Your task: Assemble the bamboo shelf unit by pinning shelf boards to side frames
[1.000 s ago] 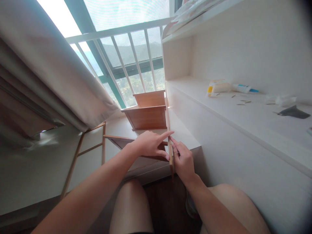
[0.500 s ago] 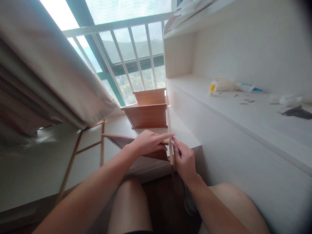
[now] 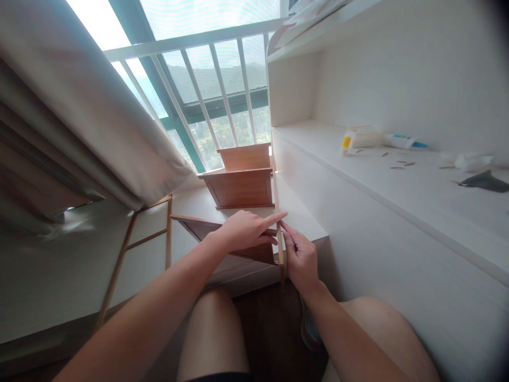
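Note:
My left hand (image 3: 246, 232) is wrapped over the near wooden shelf board (image 3: 199, 228), close to its right end. Its index finger stretches across the thin wooden side rail (image 3: 280, 249). On the rail's outer side, my right hand (image 3: 303, 261) is closed in a pinch, fingertips against the rail near my left index finger. Whatever it pinches is too small and hidden to make out. Beyond my hands, a middle shelf board (image 3: 243, 189) and a smaller top shelf board (image 3: 247, 158) meet the same rail. Leftward stands a ladder-like wooden side frame (image 3: 168, 233).
A white ledge (image 3: 382, 196) on the right bears a small packet (image 3: 361, 139), a tube with a blue cap (image 3: 403, 141), several small metal pieces and a dark grey pouch (image 3: 484, 182). A curtain (image 3: 91, 101) and a white railing (image 3: 199, 40) stand before the window.
My left index finger has shifted slightly right and up across the rail. My right hand stays at the rail with its fingers curled a little differently. The near board has moved very slightly.

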Action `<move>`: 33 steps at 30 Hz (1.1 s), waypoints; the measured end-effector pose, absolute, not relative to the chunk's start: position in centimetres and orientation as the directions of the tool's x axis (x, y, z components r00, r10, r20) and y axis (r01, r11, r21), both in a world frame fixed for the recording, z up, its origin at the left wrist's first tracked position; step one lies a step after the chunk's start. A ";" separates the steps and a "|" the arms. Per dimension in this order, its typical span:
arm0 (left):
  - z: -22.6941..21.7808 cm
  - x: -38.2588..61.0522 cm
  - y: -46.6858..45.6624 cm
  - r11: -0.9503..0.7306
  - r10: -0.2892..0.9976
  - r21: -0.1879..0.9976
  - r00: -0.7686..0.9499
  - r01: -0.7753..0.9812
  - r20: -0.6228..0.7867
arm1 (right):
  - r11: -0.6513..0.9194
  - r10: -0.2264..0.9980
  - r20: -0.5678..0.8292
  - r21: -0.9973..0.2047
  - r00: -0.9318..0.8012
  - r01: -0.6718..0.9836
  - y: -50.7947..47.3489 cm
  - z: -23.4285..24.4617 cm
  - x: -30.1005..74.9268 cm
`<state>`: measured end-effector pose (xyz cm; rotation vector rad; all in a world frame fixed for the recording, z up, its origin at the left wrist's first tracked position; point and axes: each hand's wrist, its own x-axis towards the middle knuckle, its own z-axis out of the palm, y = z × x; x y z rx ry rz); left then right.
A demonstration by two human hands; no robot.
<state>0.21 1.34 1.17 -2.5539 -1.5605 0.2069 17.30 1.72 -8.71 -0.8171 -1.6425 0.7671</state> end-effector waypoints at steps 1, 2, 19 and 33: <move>1.3 0.3 1.3 -0.451 0.891 -0.193 0.451 0.872 -0.047 | 0.559 0.826 0.537 -0.820 -0.170 0.126 1.8 -8.7 17.4; 1.4 0.4 1.3 -0.446 0.894 -0.196 0.446 0.873 -0.048 | 0.565 0.822 0.543 -0.814 -0.172 0.132 1.8 -8.7 17.4; 1.6 0.9 0.8 -0.442 0.895 -0.201 0.444 0.874 -0.040 | 0.624 0.781 0.585 -0.721 -0.217 0.302 2.3 -8.1 18.5; 1.7 1.7 1.3 -0.428 0.903 -0.208 0.424 0.880 -0.066 | 0.615 0.788 0.575 -0.713 -0.221 0.338 2.5 -8.9 18.5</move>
